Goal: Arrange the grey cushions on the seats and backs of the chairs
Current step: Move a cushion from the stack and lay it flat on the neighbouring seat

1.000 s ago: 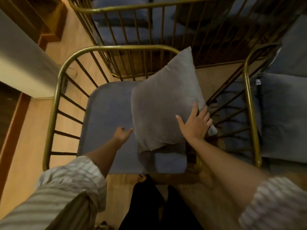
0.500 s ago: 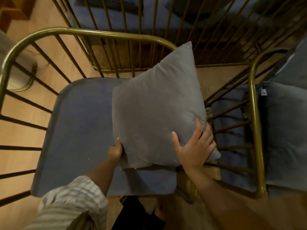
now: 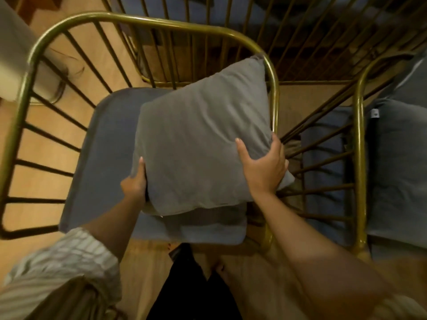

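A square grey cushion (image 3: 198, 139) lies tilted over the right part of a blue-grey seat pad (image 3: 104, 162) on a chair with a brass rail (image 3: 143, 18). The cushion's far corner leans on the rail at the right. My left hand (image 3: 135, 181) grips its lower left edge. My right hand (image 3: 263, 167) clasps its lower right corner, thumb on top. A second chair (image 3: 359, 135) stands to the right, with a grey cushion (image 3: 399, 172) on its seat.
More brass-barred chairs with blue-grey pads (image 3: 208, 10) crowd the back. A pale table edge (image 3: 13, 54) juts in at the upper left. The wooden floor (image 3: 41, 139) shows through the bars. My dark trouser legs (image 3: 191, 285) are at the bottom.
My left hand went from hovering open over the seat to gripping the cushion's left edge. The right hand closed round the right corner, and the view moved in closer.
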`<action>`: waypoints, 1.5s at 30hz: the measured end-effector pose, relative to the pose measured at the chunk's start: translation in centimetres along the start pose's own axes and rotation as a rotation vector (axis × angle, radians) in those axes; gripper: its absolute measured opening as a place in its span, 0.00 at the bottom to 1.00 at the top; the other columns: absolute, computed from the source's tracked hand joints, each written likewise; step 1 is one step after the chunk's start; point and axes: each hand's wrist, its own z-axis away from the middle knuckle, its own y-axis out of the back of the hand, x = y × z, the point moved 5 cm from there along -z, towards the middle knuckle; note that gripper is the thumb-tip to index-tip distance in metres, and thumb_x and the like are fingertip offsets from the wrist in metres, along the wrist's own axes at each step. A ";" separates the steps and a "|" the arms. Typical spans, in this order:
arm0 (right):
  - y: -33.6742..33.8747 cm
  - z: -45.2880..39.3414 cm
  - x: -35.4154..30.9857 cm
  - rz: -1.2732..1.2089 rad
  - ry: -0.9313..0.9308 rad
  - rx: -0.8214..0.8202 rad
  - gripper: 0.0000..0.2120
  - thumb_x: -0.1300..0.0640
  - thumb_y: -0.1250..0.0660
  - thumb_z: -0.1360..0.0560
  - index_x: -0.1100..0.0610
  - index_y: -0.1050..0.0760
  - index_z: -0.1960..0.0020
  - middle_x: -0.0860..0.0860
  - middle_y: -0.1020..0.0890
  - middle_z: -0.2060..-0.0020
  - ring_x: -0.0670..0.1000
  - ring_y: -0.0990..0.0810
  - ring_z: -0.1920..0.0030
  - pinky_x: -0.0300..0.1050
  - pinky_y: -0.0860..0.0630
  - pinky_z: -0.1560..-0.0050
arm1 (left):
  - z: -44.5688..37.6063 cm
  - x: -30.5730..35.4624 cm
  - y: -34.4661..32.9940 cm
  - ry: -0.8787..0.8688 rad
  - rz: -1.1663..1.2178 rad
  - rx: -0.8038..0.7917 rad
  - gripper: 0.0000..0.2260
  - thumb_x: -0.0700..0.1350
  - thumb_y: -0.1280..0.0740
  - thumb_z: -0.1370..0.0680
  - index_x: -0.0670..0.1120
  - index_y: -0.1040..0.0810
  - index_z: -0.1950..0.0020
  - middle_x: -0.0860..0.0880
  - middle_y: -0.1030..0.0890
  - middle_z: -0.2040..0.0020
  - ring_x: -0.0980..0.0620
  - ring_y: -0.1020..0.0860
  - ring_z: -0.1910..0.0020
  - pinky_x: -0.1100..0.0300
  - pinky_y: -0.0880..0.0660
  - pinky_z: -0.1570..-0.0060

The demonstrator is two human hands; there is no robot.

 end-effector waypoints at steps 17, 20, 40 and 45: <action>-7.2 14.5 5.9 -0.148 -0.358 -0.306 0.38 0.39 0.29 0.27 0.57 0.37 0.25 0.57 0.31 0.30 0.58 0.31 0.30 0.51 0.32 0.32 | -3.4 0.9 14.8 -0.302 -0.261 -0.054 0.35 0.67 0.28 0.32 0.43 0.24 0.35 0.43 0.20 0.39 0.43 0.22 0.40 0.45 0.24 0.38; -8.2 16.2 7.9 -0.069 -0.379 -0.404 0.39 0.39 0.31 0.26 0.58 0.40 0.24 0.59 0.33 0.28 0.60 0.32 0.29 0.54 0.34 0.31 | -4.8 0.0 15.0 -0.347 -0.399 -0.203 0.34 0.65 0.31 0.28 0.47 0.30 0.30 0.45 0.23 0.34 0.43 0.25 0.36 0.46 0.26 0.37; -5.3 18.4 6.5 0.299 -0.325 -0.717 0.39 0.35 0.45 0.21 0.55 0.53 0.19 0.63 0.40 0.23 0.65 0.36 0.26 0.57 0.36 0.29 | -0.9 0.0 15.5 -0.381 -0.735 -0.412 0.39 0.45 0.21 0.31 0.42 0.36 0.27 0.40 0.30 0.30 0.39 0.31 0.31 0.41 0.30 0.32; -0.5 17.9 2.4 0.386 -0.152 -0.726 0.40 0.32 0.47 0.22 0.56 0.49 0.20 0.61 0.39 0.23 0.63 0.39 0.25 0.59 0.39 0.27 | 6.0 3.8 14.1 -0.459 -0.754 -0.540 0.41 0.36 0.21 0.32 0.39 0.39 0.24 0.39 0.32 0.28 0.38 0.31 0.29 0.45 0.29 0.33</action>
